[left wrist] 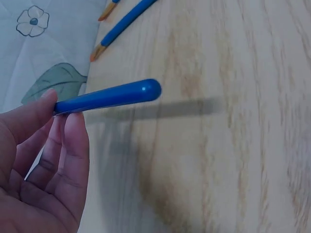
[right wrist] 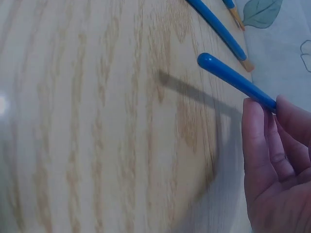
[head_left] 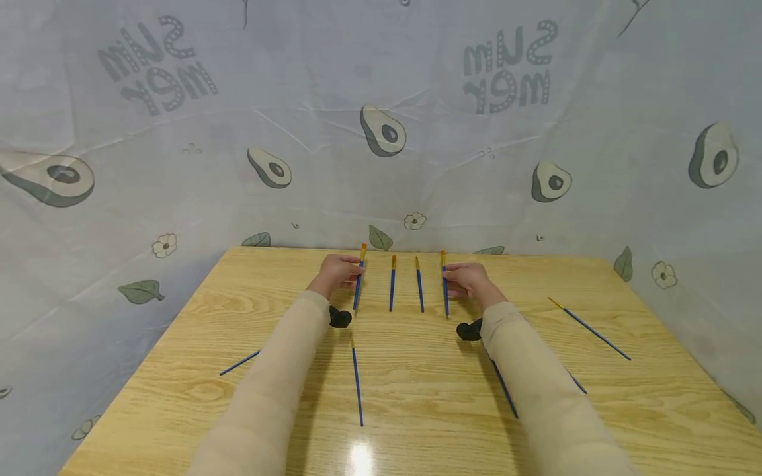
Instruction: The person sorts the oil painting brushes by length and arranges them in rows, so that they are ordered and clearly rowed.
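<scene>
In the head view my left hand (head_left: pixel 340 270) pinches a blue paintbrush (head_left: pixel 359 281) with its bristles toward the wall. The left wrist view shows that brush's rounded handle end (left wrist: pixel 146 91) raised above the tabletop, with a shadow under it. My right hand (head_left: pixel 470 281) pinches another blue paintbrush (head_left: pixel 445 284), also bristles away; its handle end (right wrist: pixel 209 60) hangs over the wood in the right wrist view. Between the hands two paintbrushes lie side by side, one with a wider tip (head_left: pixel 392 284) and one with a pointed tip (head_left: pixel 419 285).
Nearer on the wooden table (head_left: pixel 411 383) lie a thin paintbrush (head_left: pixel 357 383), one partly under the left arm (head_left: pixel 240 362), one beside the right arm (head_left: pixel 505 387), a handle end (head_left: pixel 577 382) and another brush (head_left: pixel 595 332) farther right. A patterned cloth (head_left: pixel 333 198) hangs behind the table's far edge.
</scene>
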Available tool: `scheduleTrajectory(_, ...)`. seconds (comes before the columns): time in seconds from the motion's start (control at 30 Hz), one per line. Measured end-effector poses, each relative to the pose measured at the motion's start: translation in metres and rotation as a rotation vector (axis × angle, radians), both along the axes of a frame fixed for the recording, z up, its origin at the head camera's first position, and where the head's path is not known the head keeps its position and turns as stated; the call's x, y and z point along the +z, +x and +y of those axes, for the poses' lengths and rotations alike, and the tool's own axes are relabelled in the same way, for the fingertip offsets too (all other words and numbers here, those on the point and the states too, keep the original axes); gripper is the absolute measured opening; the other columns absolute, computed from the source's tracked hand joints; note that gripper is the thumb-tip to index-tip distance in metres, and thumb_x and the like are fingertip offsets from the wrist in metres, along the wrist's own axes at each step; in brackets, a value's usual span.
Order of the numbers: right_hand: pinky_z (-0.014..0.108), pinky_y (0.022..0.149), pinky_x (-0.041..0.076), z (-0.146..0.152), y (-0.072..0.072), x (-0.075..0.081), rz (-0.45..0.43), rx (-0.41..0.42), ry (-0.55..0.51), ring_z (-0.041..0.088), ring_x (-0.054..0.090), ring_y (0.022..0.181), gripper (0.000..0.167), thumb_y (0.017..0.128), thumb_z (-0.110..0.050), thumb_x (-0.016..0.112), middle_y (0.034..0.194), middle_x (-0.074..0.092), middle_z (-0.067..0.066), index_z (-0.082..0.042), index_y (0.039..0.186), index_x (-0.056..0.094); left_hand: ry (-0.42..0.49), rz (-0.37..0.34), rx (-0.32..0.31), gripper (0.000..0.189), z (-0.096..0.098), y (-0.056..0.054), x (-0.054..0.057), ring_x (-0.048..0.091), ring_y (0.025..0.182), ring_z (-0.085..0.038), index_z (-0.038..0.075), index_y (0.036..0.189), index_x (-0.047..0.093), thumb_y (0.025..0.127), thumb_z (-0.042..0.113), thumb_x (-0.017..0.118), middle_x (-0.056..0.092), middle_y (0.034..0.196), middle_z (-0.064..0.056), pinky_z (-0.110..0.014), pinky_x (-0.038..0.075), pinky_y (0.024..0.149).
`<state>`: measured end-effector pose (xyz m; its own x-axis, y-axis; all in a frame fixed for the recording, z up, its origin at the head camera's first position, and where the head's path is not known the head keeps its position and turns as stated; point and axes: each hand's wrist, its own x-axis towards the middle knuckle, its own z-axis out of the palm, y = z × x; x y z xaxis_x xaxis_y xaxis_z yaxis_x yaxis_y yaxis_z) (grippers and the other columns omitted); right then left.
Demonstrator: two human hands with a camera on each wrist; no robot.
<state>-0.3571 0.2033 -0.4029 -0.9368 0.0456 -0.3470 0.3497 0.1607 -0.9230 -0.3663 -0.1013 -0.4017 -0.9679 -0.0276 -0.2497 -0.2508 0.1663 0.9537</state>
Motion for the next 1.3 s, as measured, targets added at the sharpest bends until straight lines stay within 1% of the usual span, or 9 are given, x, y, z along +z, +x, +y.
scheduleTrajectory(0.07, 0.036, 0.079, 0.057, 0.0, 0.0, 0.0, 0.005, -0.008, 0.009, 0.015, 0.068, 0.082, 0.043, 0.097, -0.008, 0.06, 0.124, 0.062, 0.017, 0.0, 0.139, 0.051, -0.011, 0.008, 0.003, 0.032, 0.0, -0.001, -0.003, 0.059, 0.066, -0.014, 0.001, 0.119, 0.068, 0.087, 0.002, 0.072, 0.068, 0.095, -0.011, -0.026, 0.056, 0.058)
scheduleTrajectory(0.37, 0.033, 0.075, 0.058, -0.002, -0.002, -0.003, 0.008, -0.018, -0.003, 0.016, 0.066, 0.083, 0.043, 0.096, -0.006, 0.062, 0.111, 0.066, 0.013, 0.001, 0.137, 0.052, -0.07, 0.015, 0.018, 0.029, 0.0, -0.004, -0.012, 0.058, 0.061, -0.013, -0.001, 0.116, 0.068, 0.087, 0.0, 0.072, 0.064, 0.079, -0.007, -0.023, 0.053, 0.053)
scheduleTrajectory(0.5, 0.03, 0.072, 0.058, -0.002, -0.002, -0.007, 0.006, -0.042, 0.006, 0.014, 0.065, 0.081, 0.04, 0.095, -0.005, 0.062, 0.102, 0.067, 0.009, 0.001, 0.134, 0.055, -0.1, 0.003, 0.016, 0.029, 0.002, -0.009, -0.016, 0.058, 0.058, -0.013, 0.0, 0.114, 0.07, 0.085, 0.0, 0.073, 0.066, 0.079, -0.007, -0.022, 0.052, 0.049)
scheduleTrajectory(0.57, 0.03, 0.068, 0.059, 0.0, -0.005, -0.009, 0.012, -0.038, -0.013, 0.014, 0.065, 0.076, 0.036, 0.094, -0.004, 0.064, 0.095, 0.068, 0.008, 0.002, 0.129, 0.06, -0.109, -0.002, 0.011, 0.028, 0.003, -0.012, -0.018, 0.059, 0.057, -0.012, 0.0, 0.113, 0.07, 0.085, 0.0, 0.074, 0.068, 0.082, -0.009, -0.022, 0.052, 0.048)
scheduleTrajectory(0.7, 0.031, 0.064, 0.059, 0.0, -0.007, -0.012, 0.016, -0.042, -0.005, 0.014, 0.065, 0.072, 0.035, 0.093, -0.003, 0.065, 0.094, 0.068, 0.01, 0.003, 0.127, 0.061, -0.131, -0.007, 0.018, 0.028, 0.004, -0.016, -0.021, 0.059, 0.053, -0.013, 0.001, 0.112, 0.071, 0.084, 0.0, 0.074, 0.071, 0.086, -0.012, -0.024, 0.054, 0.048)
scheduleTrajectory(0.8, 0.03, 0.064, 0.059, -0.002, -0.006, -0.013, 0.013, -0.062, 0.018, 0.013, 0.064, 0.072, 0.038, 0.094, -0.003, 0.063, 0.097, 0.067, 0.011, 0.003, 0.131, 0.057, -0.152, -0.012, 0.033, 0.028, 0.004, -0.015, -0.022, 0.06, 0.056, -0.014, 0.001, 0.112, 0.071, 0.084, 0.001, 0.074, 0.071, 0.087, -0.013, -0.026, 0.055, 0.049)
scheduleTrajectory(0.97, 0.028, 0.062, 0.058, -0.003, -0.006, -0.015, 0.015, -0.078, 0.034, 0.014, 0.063, 0.073, 0.036, 0.094, -0.003, 0.064, 0.093, 0.066, 0.007, 0.002, 0.129, 0.059, -0.162, -0.004, 0.056, 0.028, 0.005, -0.011, -0.023, 0.062, 0.064, -0.015, 0.002, 0.113, 0.07, 0.085, 0.001, 0.074, 0.07, 0.087, -0.012, -0.026, 0.056, 0.052)
scheduleTrajectory(1.17, 0.026, 0.059, 0.057, -0.004, -0.005, -0.016, 0.018, -0.101, 0.064, 0.014, 0.061, 0.073, 0.036, 0.092, -0.004, 0.066, 0.087, 0.064, 0.002, 0.0, 0.127, 0.061, -0.179, 0.005, 0.083, 0.027, 0.005, -0.008, -0.021, 0.061, 0.063, -0.015, 0.002, 0.111, 0.071, 0.084, 0.002, 0.075, 0.069, 0.082, -0.011, -0.026, 0.056, 0.052)
scheduleTrajectory(1.3, 0.025, 0.058, 0.056, -0.005, -0.005, -0.015, 0.031, -0.108, 0.089, 0.013, 0.061, 0.07, 0.034, 0.092, -0.004, 0.066, 0.084, 0.064, 0.002, 0.001, 0.126, 0.062, -0.205, 0.017, 0.082, 0.027, 0.006, -0.008, -0.02, 0.062, 0.063, -0.015, 0.003, 0.111, 0.071, 0.084, 0.003, 0.075, 0.069, 0.083, -0.012, -0.027, 0.056, 0.053)
